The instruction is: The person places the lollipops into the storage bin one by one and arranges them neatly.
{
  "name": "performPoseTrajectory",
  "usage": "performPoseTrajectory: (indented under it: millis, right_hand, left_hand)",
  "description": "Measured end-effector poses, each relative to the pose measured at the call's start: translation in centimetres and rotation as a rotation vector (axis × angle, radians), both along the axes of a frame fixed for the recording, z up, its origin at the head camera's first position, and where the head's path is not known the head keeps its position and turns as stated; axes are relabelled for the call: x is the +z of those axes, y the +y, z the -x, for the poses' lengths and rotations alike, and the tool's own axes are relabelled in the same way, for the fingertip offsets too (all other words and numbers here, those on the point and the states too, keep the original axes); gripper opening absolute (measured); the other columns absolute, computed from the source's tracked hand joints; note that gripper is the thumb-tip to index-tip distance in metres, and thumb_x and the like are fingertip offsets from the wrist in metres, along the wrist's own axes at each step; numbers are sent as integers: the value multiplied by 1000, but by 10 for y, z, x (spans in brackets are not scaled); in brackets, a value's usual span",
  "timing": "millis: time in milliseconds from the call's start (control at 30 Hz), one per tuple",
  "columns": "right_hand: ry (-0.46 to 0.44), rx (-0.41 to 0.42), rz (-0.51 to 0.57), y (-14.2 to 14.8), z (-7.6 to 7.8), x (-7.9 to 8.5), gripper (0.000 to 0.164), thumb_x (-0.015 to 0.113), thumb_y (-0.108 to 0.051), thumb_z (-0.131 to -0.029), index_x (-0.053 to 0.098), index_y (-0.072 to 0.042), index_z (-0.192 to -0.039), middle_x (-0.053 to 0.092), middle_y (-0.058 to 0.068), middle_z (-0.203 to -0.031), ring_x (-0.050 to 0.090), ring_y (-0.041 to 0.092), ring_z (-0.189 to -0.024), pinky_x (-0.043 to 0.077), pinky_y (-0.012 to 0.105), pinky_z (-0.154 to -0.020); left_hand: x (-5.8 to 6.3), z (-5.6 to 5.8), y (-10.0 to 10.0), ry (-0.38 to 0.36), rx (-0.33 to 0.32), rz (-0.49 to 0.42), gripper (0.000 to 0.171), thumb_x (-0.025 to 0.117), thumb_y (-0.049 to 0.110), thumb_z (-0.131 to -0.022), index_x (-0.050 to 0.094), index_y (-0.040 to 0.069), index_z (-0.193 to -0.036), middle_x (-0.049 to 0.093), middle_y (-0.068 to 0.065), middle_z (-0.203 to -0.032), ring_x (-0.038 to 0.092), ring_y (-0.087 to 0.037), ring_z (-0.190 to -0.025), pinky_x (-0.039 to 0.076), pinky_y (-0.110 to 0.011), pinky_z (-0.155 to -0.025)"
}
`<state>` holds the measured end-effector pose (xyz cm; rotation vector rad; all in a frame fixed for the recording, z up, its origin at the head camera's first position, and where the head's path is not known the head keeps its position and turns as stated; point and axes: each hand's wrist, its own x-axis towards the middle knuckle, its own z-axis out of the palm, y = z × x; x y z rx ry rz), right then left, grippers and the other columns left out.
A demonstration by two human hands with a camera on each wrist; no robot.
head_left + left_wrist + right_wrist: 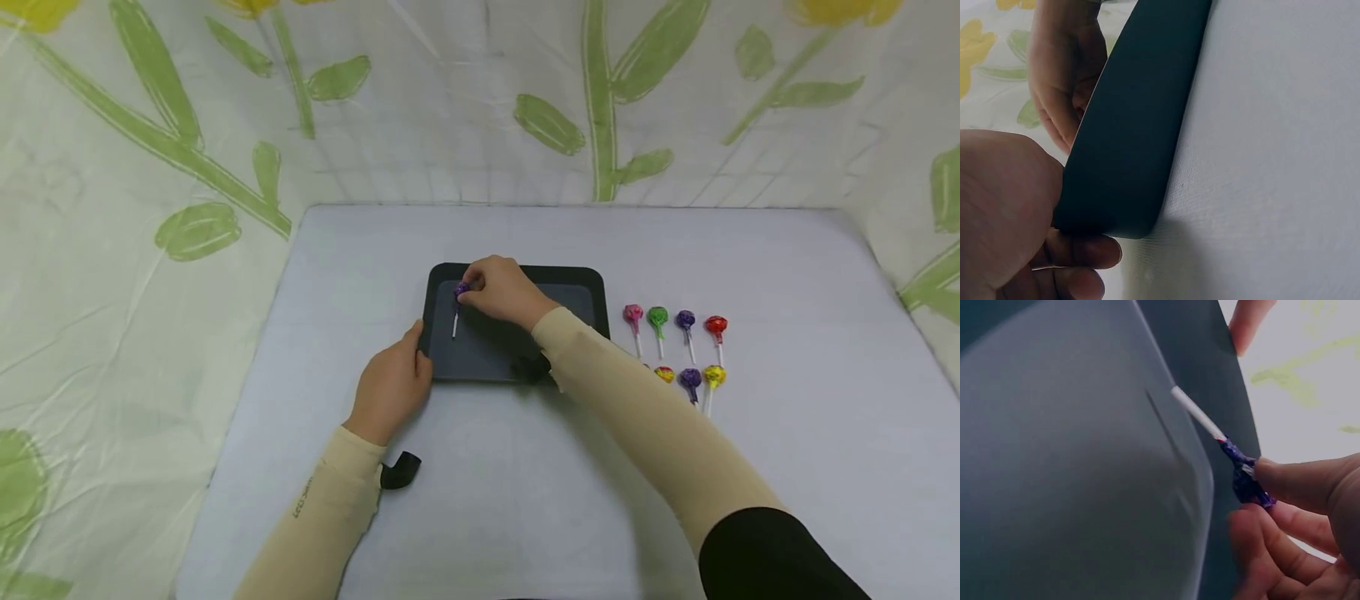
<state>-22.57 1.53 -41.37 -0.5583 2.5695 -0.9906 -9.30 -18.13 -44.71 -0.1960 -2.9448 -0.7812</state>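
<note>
My right hand (506,292) pinches a purple-wrapped lollipop (1246,478) by its head, between thumb and fingers. The lollipop is over the left part of a dark rectangular tray (480,367). In the right wrist view its white stick (1197,412) points to the upper left, and a thin shadow falls on the tray floor. My left hand (393,383) holds the tray at its left side. In the left wrist view, fingers (1094,251) of that hand curl at the tray's corner, beside its outer wall (1129,125).
Right of the tray, several wrapped lollipops lie in two rows, among them a pink one (633,313), a green one (657,316), a red one (716,324) and a yellow one (714,376). My right forearm partly covers the nearer row. Flower-patterned sheeting (450,158) surrounds the white table (480,500).
</note>
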Motion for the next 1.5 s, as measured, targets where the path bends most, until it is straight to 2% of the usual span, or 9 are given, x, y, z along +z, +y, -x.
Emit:
performPoseTrajectory:
  millis: [100,400,600,867,1100,1233,1500]
  right_hand:
    - [4,3,12,-6,3,0,24,76,-23,-98,75,-5,-115,74,6,-95,68,18,-82,55,33,-73]
    - [-37,-44,-47,-15,5,-4,33,74,-28,-99,74,-8,-125,74,5,-104,68,19,-89,55,36,-77]
    - [-38,-61,-24,-18,7,-8,32,75,-27,-98,76,-7,-123,76,6,-105,69,19,-92,56,35,-81]
    - [-41,-61,-22,-23,11,-14,31,75,-26,-98,76,-5,-122,77,7,-106,69,19,-93,55,35,-82]
    - [-52,-56,-26,-23,12,-17,33,73,-25,-100,75,-5,-126,76,9,-110,70,21,-97,55,36,-86]
    - [-45,-54,-17,-23,12,-18,33,73,-23,-100,74,-3,-126,76,10,-109,70,22,-96,56,36,-85]
    - [-45,-46,-11,-25,13,-18,33,74,-22,-99,74,-2,-124,76,10,-106,69,20,-90,55,33,-79]
  left_hand:
    - [1,0,-1,6,10,1,54,56,6,-97,53,-8,-149,68,-20,-76,46,-22,-54,40,-39,-50]
    - [4,0,-1,-6,-13,2,53,56,4,-97,53,-8,-148,62,-13,-67,45,-19,-53,38,-36,-48]
    - [2,-1,0,23,-6,2,53,57,4,-96,55,-8,-147,70,-20,-78,47,-21,-55,43,-39,-50]
    - [0,-1,1,21,2,3,53,58,4,-96,54,-8,-147,72,-23,-85,48,-21,-55,43,-39,-50]
    - [3,0,4,22,-4,6,53,57,3,-96,54,-8,-148,66,-17,-73,44,-20,-52,39,-37,-47]
    - [3,0,4,15,-2,15,53,57,4,-96,55,-7,-148,65,-15,-71,44,-20,-53,40,-37,-48]
    - [3,0,4,4,13,8,53,57,4,-96,54,-7,-148,70,-19,-79,48,-21,-56,43,-39,-50]
